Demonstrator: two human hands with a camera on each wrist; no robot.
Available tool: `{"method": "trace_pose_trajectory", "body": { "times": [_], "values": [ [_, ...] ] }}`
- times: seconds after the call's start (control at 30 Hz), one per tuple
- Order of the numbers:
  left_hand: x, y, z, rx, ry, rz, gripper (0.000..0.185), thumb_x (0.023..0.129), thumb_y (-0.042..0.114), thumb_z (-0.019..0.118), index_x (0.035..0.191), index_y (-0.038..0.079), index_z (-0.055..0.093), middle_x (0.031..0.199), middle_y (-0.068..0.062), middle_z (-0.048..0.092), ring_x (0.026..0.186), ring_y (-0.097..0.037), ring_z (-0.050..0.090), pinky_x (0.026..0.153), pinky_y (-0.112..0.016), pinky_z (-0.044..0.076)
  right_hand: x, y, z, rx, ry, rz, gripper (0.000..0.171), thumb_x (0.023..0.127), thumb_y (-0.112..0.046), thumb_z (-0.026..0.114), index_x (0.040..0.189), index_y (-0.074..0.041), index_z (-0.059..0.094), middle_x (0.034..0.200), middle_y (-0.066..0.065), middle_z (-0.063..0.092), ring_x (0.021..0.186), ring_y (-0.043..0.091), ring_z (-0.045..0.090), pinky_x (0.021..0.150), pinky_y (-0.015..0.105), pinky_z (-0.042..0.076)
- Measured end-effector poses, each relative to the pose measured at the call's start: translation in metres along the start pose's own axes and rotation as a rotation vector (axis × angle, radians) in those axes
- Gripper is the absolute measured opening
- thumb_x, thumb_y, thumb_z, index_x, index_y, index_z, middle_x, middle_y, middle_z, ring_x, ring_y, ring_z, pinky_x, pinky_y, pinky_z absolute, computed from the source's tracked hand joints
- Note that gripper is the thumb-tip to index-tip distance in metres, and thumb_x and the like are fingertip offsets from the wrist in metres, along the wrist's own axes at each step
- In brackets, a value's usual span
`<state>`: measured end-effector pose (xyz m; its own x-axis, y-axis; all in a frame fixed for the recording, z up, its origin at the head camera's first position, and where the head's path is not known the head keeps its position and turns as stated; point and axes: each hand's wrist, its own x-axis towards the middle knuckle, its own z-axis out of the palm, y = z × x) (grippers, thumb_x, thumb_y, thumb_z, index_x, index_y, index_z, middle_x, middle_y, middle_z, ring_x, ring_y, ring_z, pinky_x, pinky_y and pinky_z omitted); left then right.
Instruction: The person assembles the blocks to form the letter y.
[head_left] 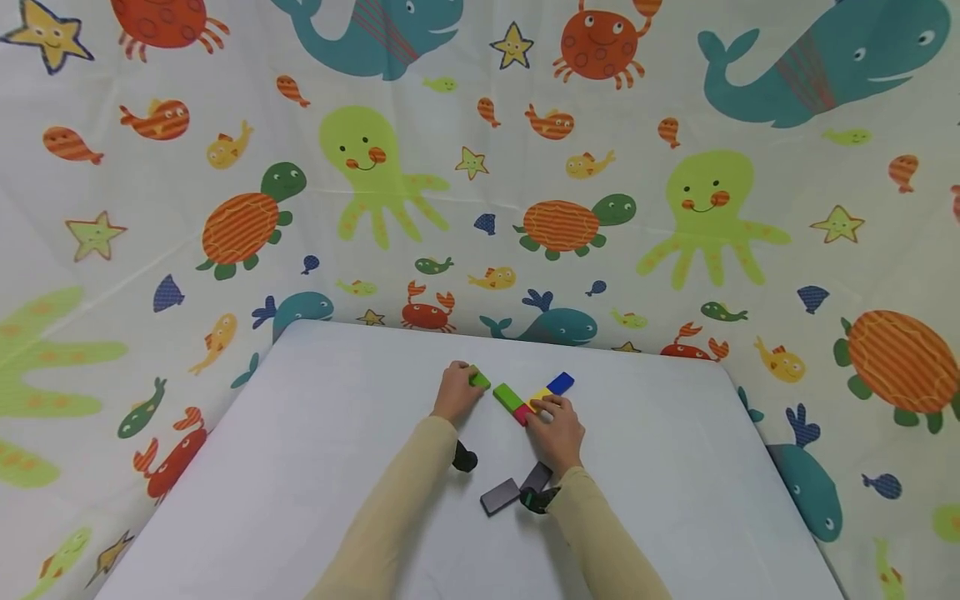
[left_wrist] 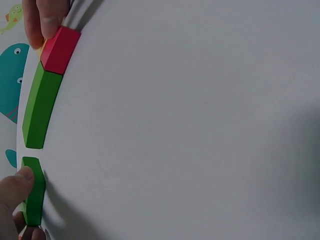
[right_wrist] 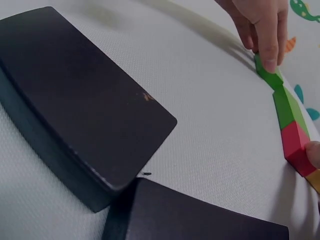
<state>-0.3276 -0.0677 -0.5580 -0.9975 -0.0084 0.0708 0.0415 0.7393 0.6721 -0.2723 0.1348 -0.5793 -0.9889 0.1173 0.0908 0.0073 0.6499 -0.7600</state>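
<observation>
A person's left hand [head_left: 456,393] is pinching a bright green, oblong block [head_left: 479,380] between thumb and fingers, near the far edge of a white worktop [head_left: 337,417]. Just beside it, a second green oblong block [head_left: 506,395] is lying slantwise; the left wrist view is showing a narrow gap between the two. The near end of this second block is touching a short, pinkish-red block [head_left: 522,414].

The right hand [head_left: 558,433] is curling its fingers over the spot where the red block is meeting a yellow, straight-sided block [head_left: 541,395]. Those fingers are grasping the yellow block by its near end, with a fingertip also resting against the red one; how firmly they are pressing, one cannot tell. A deep blue oblong block [head_left: 560,383] is continuing the line beyond the yellow one.

Nearer the person, two dark grey, flat-topped blocks are lying close together: one [head_left: 499,497] in plain sight, the other [head_left: 536,477] partly hidden behind a small black wrist camera [head_left: 534,501]. A white cloth printed with sea animals [head_left: 420,275] is hanging behind the worktop.
</observation>
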Motion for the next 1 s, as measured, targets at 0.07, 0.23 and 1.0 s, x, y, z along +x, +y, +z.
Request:
{"method": "trace_pose_trajectory", "body": {
  "times": [0.07,0.23,1.0],
  "values": [
    [0.0008,0.0006,-0.0003,-0.017,0.002,0.0,0.039,0.085,0.008,0.074,0.121,-0.007,0.065,0.128,-0.024,0.051,0.117,-0.036,0.05,0.1,-0.044,0.044,0.0003,-0.0011,0.0006,0.004,0.0,0.0,0.033,0.086,-0.029,0.074,0.114,-0.012,0.074,0.128,0.01,0.056,0.124,0.034,0.047,0.102,0.063,0.026],
    [0.0018,0.0008,0.0004,0.004,0.009,0.03,0.036,0.085,0.007,0.074,0.117,-0.007,0.067,0.126,-0.026,0.051,0.117,-0.038,0.05,0.099,-0.045,0.044,-0.0003,-0.0038,0.0011,0.005,-0.011,0.011,0.033,0.086,-0.029,0.074,0.114,-0.012,0.074,0.128,0.01,0.056,0.124,0.034,0.048,0.102,0.063,0.027],
    [0.0054,0.0089,0.0053,0.053,-0.029,0.03,0.028,0.092,0.008,0.066,0.118,-0.005,0.068,0.13,-0.026,0.05,0.121,-0.039,0.049,0.103,-0.046,0.041,0.0018,-0.002,0.0001,-0.009,0.002,0.016,0.033,0.086,-0.03,0.074,0.114,-0.013,0.074,0.128,0.009,0.056,0.124,0.033,0.048,0.102,0.062,0.027]
  ]
}}
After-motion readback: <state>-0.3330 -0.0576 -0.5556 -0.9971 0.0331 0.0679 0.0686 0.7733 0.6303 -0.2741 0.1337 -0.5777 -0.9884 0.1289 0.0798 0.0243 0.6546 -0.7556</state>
